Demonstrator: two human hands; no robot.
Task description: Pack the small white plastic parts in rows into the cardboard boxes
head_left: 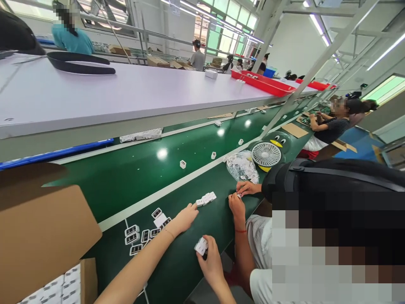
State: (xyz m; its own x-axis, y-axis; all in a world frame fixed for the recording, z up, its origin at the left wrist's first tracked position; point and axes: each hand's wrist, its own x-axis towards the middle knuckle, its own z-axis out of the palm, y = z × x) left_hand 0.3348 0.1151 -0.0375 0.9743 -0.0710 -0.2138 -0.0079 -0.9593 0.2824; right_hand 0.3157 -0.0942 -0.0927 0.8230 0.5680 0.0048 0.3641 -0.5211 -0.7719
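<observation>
My left hand [185,218] reaches across the green bench, its fingers stretched out and the fingertips at the near end of a short row of white chargers [207,198]. My right hand [211,258] is closed around white chargers [201,246], held just above the bench near its front edge; how many is partly hidden by the fingers. To the left, partly behind my left forearm, lies a loose group of white charger housings [131,237] with dark slots facing up.
A co-worker's hands [238,204] hold a small white part at right. Beyond them are a plastic bag [243,166] of white parts and a penguin-shaped fan [266,154]. Single chargers [182,164] stand on the green belt [152,169]. An open carton [50,245] with white boxes fills the left; a white shelf [152,90] overhangs.
</observation>
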